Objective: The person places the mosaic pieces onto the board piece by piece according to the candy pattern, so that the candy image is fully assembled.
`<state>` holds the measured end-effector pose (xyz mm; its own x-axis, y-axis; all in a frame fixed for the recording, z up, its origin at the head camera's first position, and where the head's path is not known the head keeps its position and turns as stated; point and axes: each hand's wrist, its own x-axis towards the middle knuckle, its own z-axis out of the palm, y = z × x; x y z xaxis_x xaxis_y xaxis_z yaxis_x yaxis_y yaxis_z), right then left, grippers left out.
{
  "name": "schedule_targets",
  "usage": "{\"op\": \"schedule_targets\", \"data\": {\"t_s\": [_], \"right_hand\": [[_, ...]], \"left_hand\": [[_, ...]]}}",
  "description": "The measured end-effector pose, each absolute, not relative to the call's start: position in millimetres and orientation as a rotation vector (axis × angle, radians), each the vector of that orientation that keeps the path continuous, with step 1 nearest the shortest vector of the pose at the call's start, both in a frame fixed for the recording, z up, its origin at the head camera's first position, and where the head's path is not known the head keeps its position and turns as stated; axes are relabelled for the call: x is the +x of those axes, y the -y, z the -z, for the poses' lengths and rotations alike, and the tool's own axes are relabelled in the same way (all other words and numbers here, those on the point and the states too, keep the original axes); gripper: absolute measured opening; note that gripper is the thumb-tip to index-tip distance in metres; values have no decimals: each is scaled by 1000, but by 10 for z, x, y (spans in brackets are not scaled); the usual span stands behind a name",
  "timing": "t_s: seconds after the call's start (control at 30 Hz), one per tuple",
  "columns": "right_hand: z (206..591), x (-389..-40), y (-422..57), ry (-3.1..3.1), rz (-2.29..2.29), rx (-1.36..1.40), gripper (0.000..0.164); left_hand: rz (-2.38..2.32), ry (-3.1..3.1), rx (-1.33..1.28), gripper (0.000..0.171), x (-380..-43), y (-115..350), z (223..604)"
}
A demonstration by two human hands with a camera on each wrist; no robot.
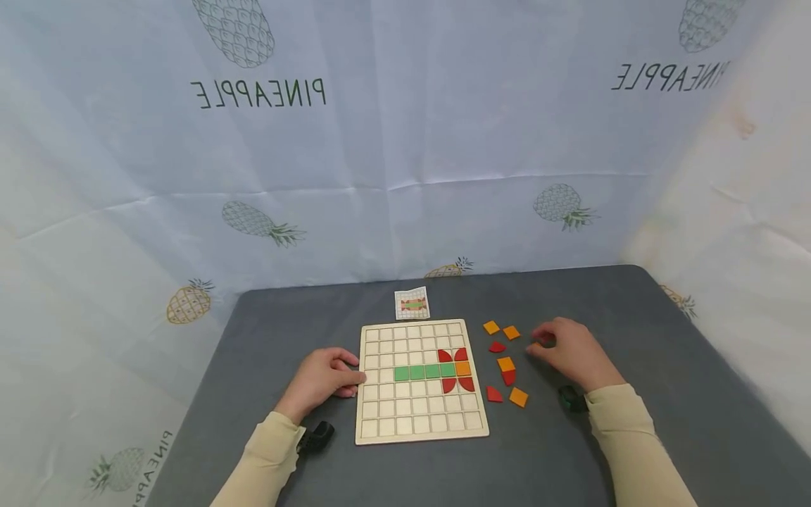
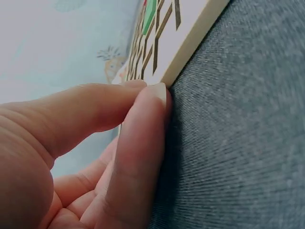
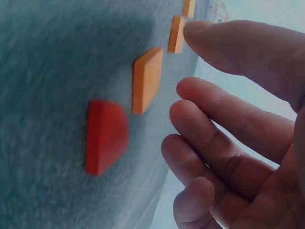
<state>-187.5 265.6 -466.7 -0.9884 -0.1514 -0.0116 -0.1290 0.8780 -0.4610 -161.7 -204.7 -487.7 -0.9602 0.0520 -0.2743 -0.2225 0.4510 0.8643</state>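
At left, the left hand [image 1: 324,380] has its grip clamped, finger and thumb, on the left edge of the board [image 1: 386,408], which lies flat on the worktop [image 1: 538,465]. Rightward come the board's green squares [image 1: 417,372], then loose tiles [image 1: 519,397]. Farthest right, the right hand [image 1: 570,350] keeps thumb and bent fingers apart near an orange tile [image 1: 536,345]; contact is unclear.

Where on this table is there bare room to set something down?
Bare tabletop: in front of the grid board, between the sleeves; between the picture card and the far left corner. Crowded: just right of the board, where orange tiles and red pieces lie.
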Motion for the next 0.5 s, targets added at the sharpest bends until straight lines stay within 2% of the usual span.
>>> {"op": "schedule_targets", "data": {"t_s": [0.2,0.5], "right_hand": [[4660,-1881,-2712,-2960,715,-159,36],[4702,-1876,-2801,-2926,706,-92,27]], "left_hand": [[-1562,-2377,-120,42,-1651,2125,4928],[-1586,-2327,-97,46,-1696,2175,4998]]}}
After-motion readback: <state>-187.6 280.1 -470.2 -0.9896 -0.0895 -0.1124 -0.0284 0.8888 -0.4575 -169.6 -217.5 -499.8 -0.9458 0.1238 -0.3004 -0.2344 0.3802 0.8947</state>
